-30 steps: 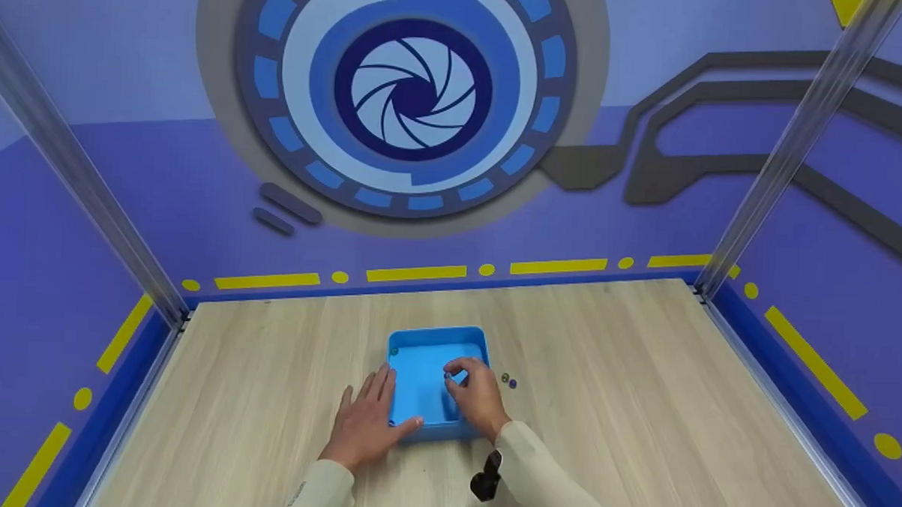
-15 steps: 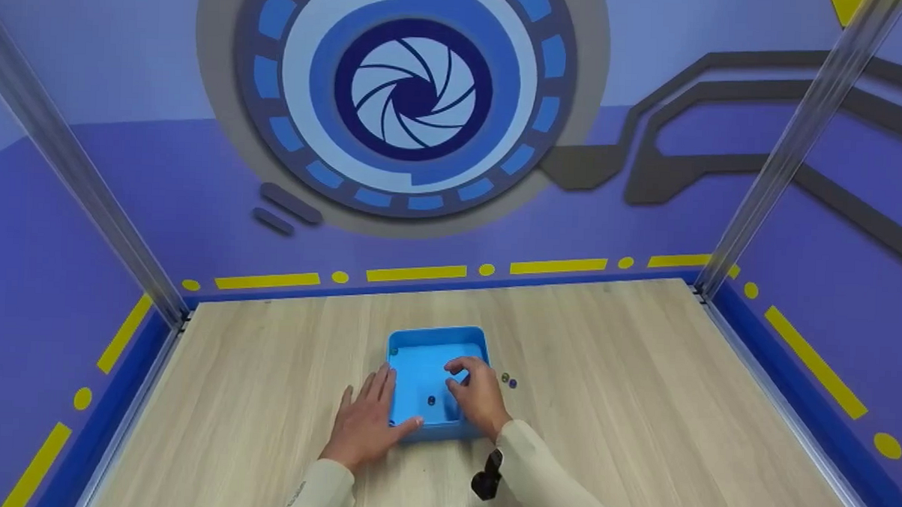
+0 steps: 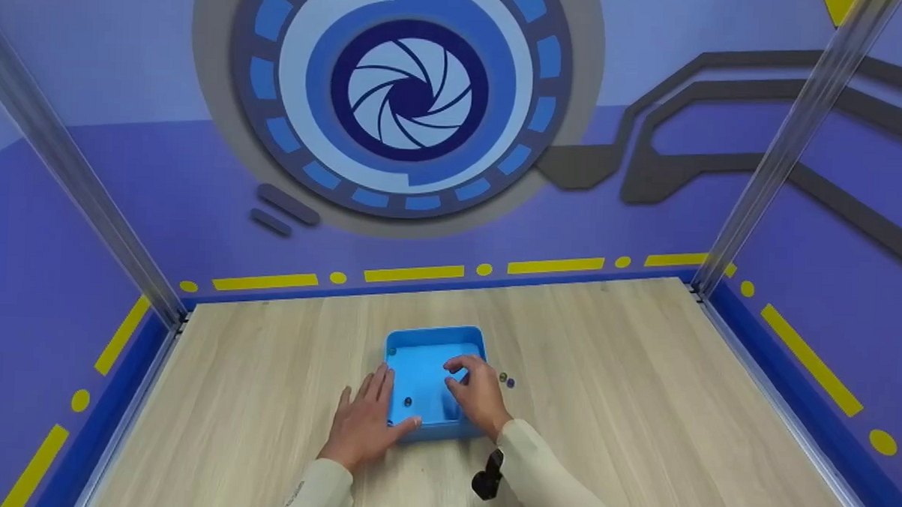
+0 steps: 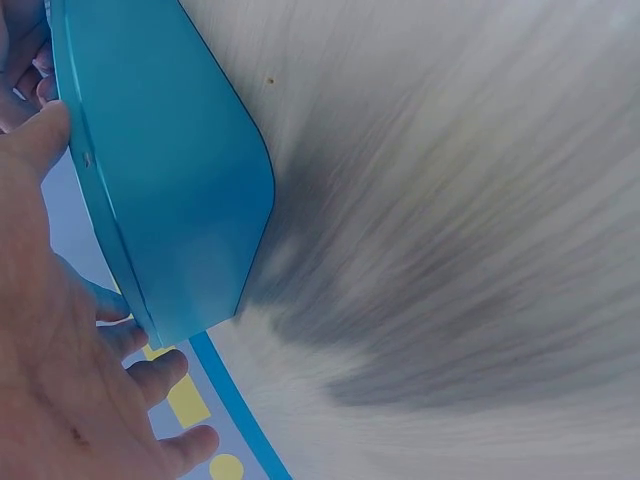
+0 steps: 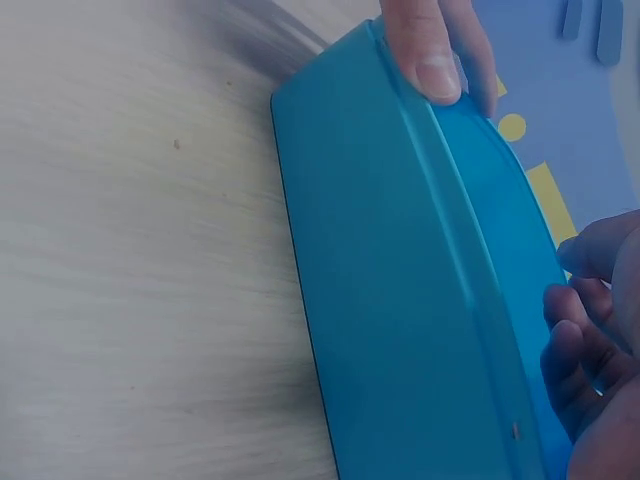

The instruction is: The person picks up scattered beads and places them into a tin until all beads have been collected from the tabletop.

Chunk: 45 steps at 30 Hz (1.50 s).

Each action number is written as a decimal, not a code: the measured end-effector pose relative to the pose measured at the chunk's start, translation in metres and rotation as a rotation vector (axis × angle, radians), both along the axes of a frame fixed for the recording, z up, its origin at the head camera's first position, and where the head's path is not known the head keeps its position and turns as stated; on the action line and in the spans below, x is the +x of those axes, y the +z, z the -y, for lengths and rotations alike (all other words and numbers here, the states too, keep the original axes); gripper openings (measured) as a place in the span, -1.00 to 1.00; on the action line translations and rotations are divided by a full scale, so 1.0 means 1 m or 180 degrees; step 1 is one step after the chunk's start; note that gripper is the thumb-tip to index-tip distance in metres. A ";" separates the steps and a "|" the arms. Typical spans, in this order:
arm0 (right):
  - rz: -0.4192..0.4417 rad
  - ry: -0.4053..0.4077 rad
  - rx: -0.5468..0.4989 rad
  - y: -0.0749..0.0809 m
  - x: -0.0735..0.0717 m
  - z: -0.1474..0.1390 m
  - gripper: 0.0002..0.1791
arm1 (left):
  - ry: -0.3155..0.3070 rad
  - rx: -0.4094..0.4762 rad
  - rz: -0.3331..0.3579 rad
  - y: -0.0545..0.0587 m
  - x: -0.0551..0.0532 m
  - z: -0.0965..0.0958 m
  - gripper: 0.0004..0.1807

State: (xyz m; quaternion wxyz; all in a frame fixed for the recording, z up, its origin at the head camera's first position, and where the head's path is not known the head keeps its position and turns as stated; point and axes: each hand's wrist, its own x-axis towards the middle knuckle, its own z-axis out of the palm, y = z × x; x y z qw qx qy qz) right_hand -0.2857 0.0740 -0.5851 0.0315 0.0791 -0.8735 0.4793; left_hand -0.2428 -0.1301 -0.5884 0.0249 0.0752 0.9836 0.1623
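Observation:
A shallow blue plastic box (image 3: 445,433) stands on the table. My left hand (image 3: 364,428) rests on its near left corner, with fingers along the left rim and the thumb on the front rim. Over the right side hovers my right hand (image 3: 480,397); its bent thumb and forefinger are apart, and nothing shows between them. A dark marble (image 3: 407,401) is on the box floor near the left hand. Another small marble (image 3: 392,351) sits in the far left corner. Outside the right wall lie a greenish marble (image 3: 503,377) and a purple-blue marble (image 3: 510,383), side by side.
The wooden tabletop (image 3: 605,349) extends around the box. Printed blue-purple panels (image 3: 145,198) enclose it at the back and sides, with metal posts (image 3: 761,174) at the corners. A black strap piece (image 3: 487,476) hangs at the right cuff.
The dark marble has dropped from between the right thumb and forefinger onto the box floor and rolled left toward the left hand. Both hands stay nearly still.

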 end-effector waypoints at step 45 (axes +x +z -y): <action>-0.0093 -0.0127 0.0005 0.006 0.001 -0.014 -0.82 | 0.0014 -0.0009 0.0008 -0.001 -0.001 -0.001 0.07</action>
